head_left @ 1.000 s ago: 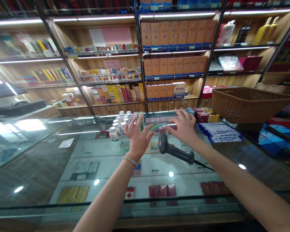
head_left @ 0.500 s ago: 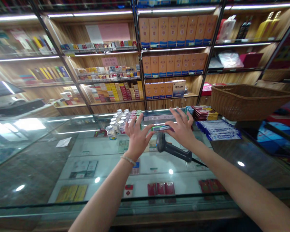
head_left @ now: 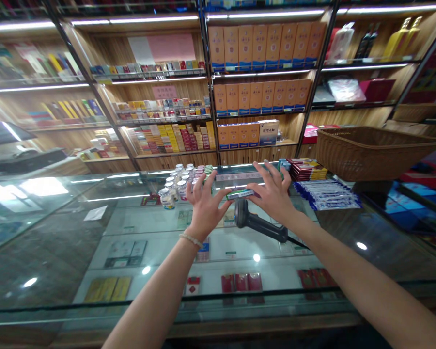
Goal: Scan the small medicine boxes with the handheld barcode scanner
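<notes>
Between my two hands is a small flat green-and-white pack [head_left: 240, 194], held by its ends. My left hand [head_left: 207, 203] pinches its left end with thumb and a finger, the other fingers raised. On the opposite end, my right hand [head_left: 274, 194] grips it the same way. Just below the pack, a dark grey barcode scanner [head_left: 263, 227] lies on the glass counter [head_left: 160, 220], its head to the left and its cable running under my right forearm. The pack's print is too small to read.
Several small white-lidded bottles [head_left: 167, 198] stand left of my hands. To the right lie blue-and-white sachets [head_left: 329, 195], a stack of red packets [head_left: 305, 168] and a wicker basket [head_left: 370, 155]. A folded paper [head_left: 96, 213] lies on the left. Shelves of orange boxes [head_left: 259, 47] rise behind.
The pack has tilted slightly between my fingers, so a different face of it shows. My hands stay almost where they were, and the scanner has not moved.
</notes>
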Demonstrator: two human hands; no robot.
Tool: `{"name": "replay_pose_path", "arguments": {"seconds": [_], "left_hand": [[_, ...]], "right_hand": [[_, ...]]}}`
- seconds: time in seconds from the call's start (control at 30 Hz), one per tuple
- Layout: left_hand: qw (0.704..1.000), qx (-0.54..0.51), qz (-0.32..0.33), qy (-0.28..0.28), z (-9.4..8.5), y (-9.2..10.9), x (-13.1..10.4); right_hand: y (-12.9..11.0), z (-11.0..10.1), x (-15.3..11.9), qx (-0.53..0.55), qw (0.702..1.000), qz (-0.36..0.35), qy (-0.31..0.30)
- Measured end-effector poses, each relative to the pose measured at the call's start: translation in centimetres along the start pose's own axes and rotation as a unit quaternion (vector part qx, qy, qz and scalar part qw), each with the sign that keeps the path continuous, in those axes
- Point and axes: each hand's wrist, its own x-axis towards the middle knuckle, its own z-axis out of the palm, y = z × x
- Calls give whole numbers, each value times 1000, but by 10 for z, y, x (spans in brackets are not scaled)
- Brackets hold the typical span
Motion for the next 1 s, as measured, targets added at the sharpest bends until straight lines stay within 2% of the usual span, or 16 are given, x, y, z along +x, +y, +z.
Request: {"name": "replay_pose_path", "arguments": {"seconds": [0.2,0.33,0.43,0.5,0.63,0.73,1.0], "left_hand": [[1000,1,11,-3,1,-3,0],[1000,-5,-19,10,1,-9,-1],[999,-4,-30,24,3,-14,-3],[999,-5,-37,32,4,-16,-4],[998,-8,-44,40,6,-17,-5],[998,-9,-41,41,5,-17,-5],[998,-6,-45,39,4,-18,-6]], "right_hand": [[-5,-9,15,8,996,13,-93],[-6,-11,20,19,993,24,-112],[-5,-12,10,43,989,63,-124],[-6,-13,-1,59,982,91,-154],[-14,-16,-23,61,953,128,-269],[-24,-14,-35,57,928,130,-343],[-42,-3,-43,37,914,152,-373]]}}
